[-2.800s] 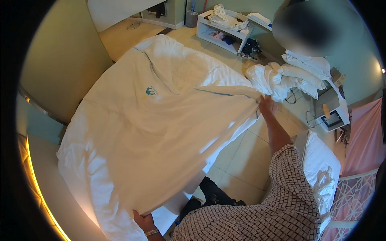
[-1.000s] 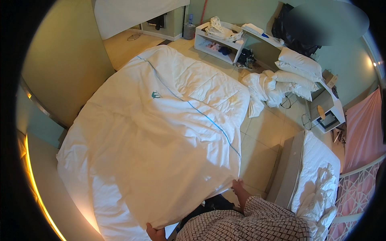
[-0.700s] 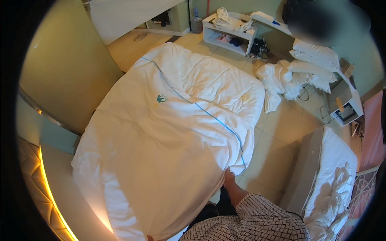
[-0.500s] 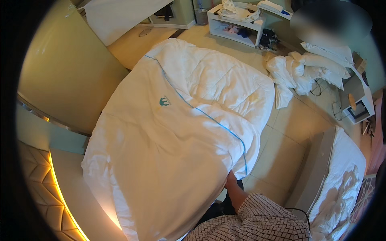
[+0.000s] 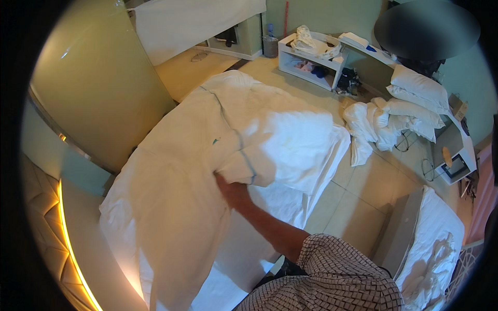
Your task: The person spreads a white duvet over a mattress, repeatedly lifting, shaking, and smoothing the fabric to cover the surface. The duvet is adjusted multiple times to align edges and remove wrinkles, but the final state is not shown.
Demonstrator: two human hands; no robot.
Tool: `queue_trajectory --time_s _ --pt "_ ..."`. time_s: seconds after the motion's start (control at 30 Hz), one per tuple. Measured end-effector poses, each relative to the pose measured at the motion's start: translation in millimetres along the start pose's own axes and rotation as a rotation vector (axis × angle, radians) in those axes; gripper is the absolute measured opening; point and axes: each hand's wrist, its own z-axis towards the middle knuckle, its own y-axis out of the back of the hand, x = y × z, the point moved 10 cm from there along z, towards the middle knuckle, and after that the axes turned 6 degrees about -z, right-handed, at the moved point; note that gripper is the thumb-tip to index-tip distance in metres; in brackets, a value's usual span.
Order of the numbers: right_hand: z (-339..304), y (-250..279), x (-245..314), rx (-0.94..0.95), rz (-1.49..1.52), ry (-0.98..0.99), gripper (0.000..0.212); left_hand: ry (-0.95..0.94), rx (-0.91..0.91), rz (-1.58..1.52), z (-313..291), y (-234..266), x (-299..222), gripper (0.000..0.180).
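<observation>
A large white duvet point(image 5: 171, 192) with a narrow blue stripe lies over the bed. My right hand point(image 5: 231, 191) is closed on the duvet's near side and holds it raised above the middle of the bed. Its fingertips are hidden in the folds. Beneath the pulled-up edge a white bottom sheet point(image 5: 244, 249) shows. The far right part of the duvet is bunched and folded. My right arm reaches in from the lower right in a checked short sleeve point(image 5: 332, 254). My left hand is out of sight.
A second bed point(image 5: 430, 233) with white bedding stands at right. Pillows point(image 5: 415, 88) and rumpled linen point(image 5: 368, 124) are heaped beyond the tiled floor. A white shelf unit point(image 5: 311, 62) stands at the back. A curved, tan glossy panel point(image 5: 98, 78) and padded headboard point(image 5: 39, 223) border the left.
My right hand has moved left and away from me, drawing the duvet's near edge toward the bed's middle. The sheet underneath has come into view, and the blue stripe has shifted left.
</observation>
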Motion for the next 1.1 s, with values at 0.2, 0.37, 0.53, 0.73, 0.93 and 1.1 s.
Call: queue_trajectory --time_s 0.2,0.37,0.53,0.73,0.93,1.1 --pt "-121 -116 -10 0.355 -0.053 -0.207 0.056 0.215 -0.26 0.353 51 56 133 0.04" --pt "-230 -126 -179 0.255 -0.543 -0.195 0.042 0.454 -0.221 0.453 61 16 249 0.043" --pt "-274 -149 -154 0.781 -0.881 0.067 0.053 0.542 -0.255 0.518 4 -28 310 0.046" --pt "-245 -154 -129 0.639 -0.487 0.339 0.043 -0.177 0.582 -0.04 -52 -331 -56 0.073" --pt "-227 -146 -157 1.145 -0.081 -0.096 0.039 0.06 0.437 -0.009 -15 -452 -101 0.066" --pt "-195 -108 -296 1.212 0.166 -0.457 0.049 0.14 0.446 -0.067 -12 -454 -66 0.034"
